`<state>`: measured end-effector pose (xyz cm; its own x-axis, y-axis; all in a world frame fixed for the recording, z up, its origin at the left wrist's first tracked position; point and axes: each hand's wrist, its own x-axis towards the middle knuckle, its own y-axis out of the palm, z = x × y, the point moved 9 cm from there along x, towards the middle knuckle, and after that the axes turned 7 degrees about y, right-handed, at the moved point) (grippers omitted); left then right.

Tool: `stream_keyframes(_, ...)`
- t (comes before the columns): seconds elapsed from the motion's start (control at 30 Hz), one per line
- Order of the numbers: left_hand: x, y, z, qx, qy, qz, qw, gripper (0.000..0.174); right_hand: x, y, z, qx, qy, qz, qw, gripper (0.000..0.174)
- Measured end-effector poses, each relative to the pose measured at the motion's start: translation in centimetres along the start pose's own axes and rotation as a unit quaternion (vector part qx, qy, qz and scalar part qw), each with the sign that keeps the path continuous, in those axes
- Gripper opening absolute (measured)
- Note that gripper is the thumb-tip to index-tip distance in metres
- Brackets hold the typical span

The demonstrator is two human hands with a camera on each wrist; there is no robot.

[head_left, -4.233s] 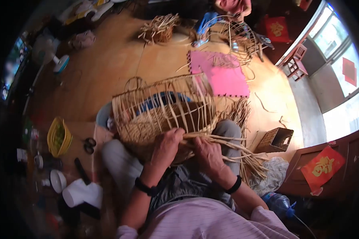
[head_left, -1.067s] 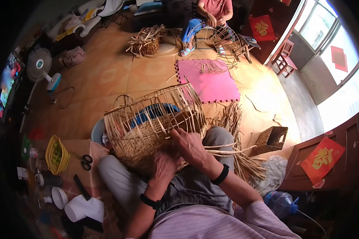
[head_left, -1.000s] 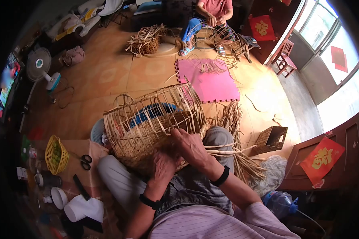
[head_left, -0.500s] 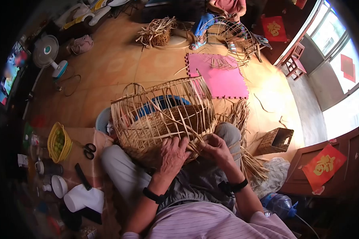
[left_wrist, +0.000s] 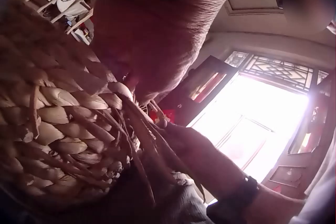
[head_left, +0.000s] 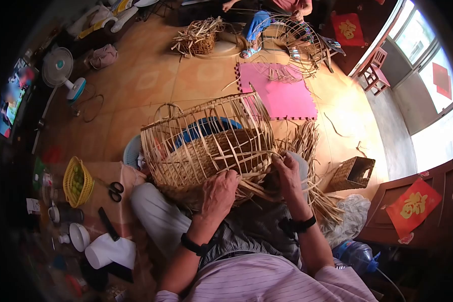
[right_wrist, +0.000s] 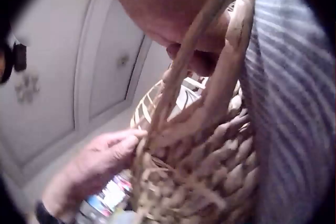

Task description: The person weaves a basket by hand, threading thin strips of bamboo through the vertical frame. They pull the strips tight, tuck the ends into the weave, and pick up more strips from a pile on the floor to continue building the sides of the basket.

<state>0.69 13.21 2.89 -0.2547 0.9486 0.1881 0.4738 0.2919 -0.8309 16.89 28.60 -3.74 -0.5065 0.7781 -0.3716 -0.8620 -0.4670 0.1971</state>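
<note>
A large half-woven basket [head_left: 183, 168] lies tilted across my knees, dense weave below and bare upright stakes above. Its thick plaited side [left_wrist: 68, 134] fills much of the left wrist view. My left hand [head_left: 220, 194] pinches the woven edge at the basket's near side, fingers curled over it; loose strand ends [left_wrist: 139, 134] hang just below. To its right, my right hand [head_left: 289, 178] holds a weaving strand [right_wrist: 191, 50] with curled fingers, at the basket's right end. Several more strands [head_left: 259, 190] run between the two hands.
Left are scissors [head_left: 116, 191], a knife [head_left: 107, 224] and a yellow basket [head_left: 88, 190] of green fruit. A strand bundle [head_left: 304, 136], small woven box [head_left: 345, 176] and plastic bag [head_left: 348, 219] lie right. Ahead, another person [head_left: 287, 7] sits beyond a pink mat [head_left: 287, 100].
My hands, close together about a second ago, are now apart. The right hand has moved right and slightly up with a strand; the left stays at the basket's near edge.
</note>
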Motion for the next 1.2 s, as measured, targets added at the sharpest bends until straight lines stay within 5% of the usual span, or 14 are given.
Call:
stream_keyframes(0.1, -0.1, 0.2, 0.0, 0.016, 0.007, -0.052, 0.998, 0.017, 1.3, -0.4, 1.8, -0.116, -0.125, -0.077, 0.982, 0.017)
stream_keyframes(0.17, -0.4, 0.6, 0.1, 0.011, 0.025, -0.092, 0.995, 0.017, 0.7, 0.8, 4.5, -0.349, -0.293, -0.137, 0.879, 0.029)
stream_keyframes(0.23, -0.6, 0.6, 0.2, 0.023, 0.043, -0.118, 0.992, 0.017, 3.4, 1.2, 3.1, -0.383, -0.291, -0.096, 0.871, 0.029)
stream_keyframes(0.37, -0.6, 0.1, -0.3, 0.057, 0.089, -0.162, 0.981, 0.019, 5.9, 1.3, 1.1, -0.291, -0.161, -0.054, 0.942, 0.024)
stream_keyframes(0.53, -1.1, -0.5, -0.4, 0.074, 0.116, -0.173, 0.975, 0.019, 5.6, 2.2, 1.7, -0.180, -0.145, -0.010, 0.973, 0.031)
stream_keyframes(1.0, -3.4, -2.1, 2.8, 0.059, 0.113, -0.246, 0.961, 0.026, 4.7, 6.0, 2.6, -0.179, -0.132, 0.060, 0.973, 0.029)
stream_keyframes(1.2, -2.7, -4.3, 6.8, 0.055, 0.035, -0.238, 0.969, 0.028, 4.0, 8.9, 3.5, -0.179, -0.083, 0.059, 0.979, 0.037)
